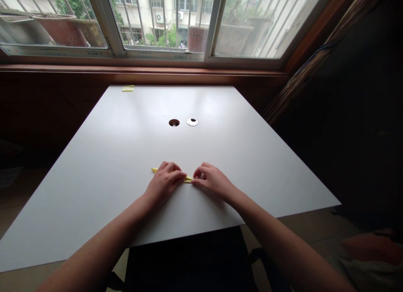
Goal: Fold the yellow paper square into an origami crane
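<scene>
A narrow piece of folded yellow paper lies low over the white table, close to its front edge. My left hand covers most of it, its fingers bent and pressed down on the paper. One pointed yellow end sticks out to the left of that hand. At the other end, my right hand pinches the tip between thumb and fingers. Only a short stretch of yellow shows between the two hands, with layers slightly apart. The folds under my left hand are hidden.
A small yellow paper pad lies at the table's far left corner. Further in are a round cable hole and a round silver cover beside it. A window stands behind the table, and a dark chair is below the front edge.
</scene>
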`<state>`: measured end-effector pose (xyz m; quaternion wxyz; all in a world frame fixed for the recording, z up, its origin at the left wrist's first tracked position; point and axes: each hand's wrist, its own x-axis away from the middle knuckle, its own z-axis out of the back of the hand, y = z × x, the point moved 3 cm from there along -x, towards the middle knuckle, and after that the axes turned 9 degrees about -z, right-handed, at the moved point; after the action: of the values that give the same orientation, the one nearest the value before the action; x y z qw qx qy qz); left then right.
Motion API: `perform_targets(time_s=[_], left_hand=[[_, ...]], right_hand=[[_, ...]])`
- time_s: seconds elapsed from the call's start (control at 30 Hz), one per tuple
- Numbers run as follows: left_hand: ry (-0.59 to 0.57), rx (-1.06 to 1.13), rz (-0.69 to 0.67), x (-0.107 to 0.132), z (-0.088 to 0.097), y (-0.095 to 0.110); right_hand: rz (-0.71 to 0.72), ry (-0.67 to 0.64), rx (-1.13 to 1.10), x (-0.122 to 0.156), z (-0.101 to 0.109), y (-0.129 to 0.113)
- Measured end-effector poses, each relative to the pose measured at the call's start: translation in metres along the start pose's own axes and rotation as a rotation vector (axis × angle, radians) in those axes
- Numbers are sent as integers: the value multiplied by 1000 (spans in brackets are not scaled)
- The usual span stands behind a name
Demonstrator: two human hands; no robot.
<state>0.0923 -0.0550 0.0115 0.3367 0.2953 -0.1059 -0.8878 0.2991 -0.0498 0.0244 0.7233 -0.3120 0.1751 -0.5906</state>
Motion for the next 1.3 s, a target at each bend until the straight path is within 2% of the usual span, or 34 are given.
perform_targets(time_s=[0.17, 0.3, 0.37, 0.43, 0.5, 0.6, 0.7, 0.8, 0.93, 1.07, 1.17, 1.3], left_hand=[[127, -97, 83, 4, 12, -10], [293, -223, 236, 14, 35, -37], [328, -231, 305, 20, 43, -51], [298, -164, 342, 24, 45, -62], [210, -64, 317, 24, 42, -66], [65, 23, 247, 20, 36, -62], [-7, 61, 236, 15, 32, -57], [7, 158, 264, 12, 30, -55], [90, 383, 283, 10, 29, -54], [139, 485, 259, 1, 38, -51], [131, 484, 274, -12, 51, -50], [140, 504, 316, -32, 66, -58]], right_hand=[[-62, 32, 84, -8, -1, -8], [-117, 13, 88, -17, 5, -5], [-128, -9, 69, -21, 7, -2], [-126, -25, 55, -24, 8, 0], [-117, -46, 49, -27, 8, 0], [-98, -97, 52, -31, 9, 0], [-70, -152, 44, -35, 11, -2], [-31, -216, 21, -40, 13, -2], [39, -277, -15, -47, 12, -8], [88, -354, -90, -56, 9, -19], [12, -410, -110, -62, 6, -22], [-70, -421, -176, -69, 3, -22]])
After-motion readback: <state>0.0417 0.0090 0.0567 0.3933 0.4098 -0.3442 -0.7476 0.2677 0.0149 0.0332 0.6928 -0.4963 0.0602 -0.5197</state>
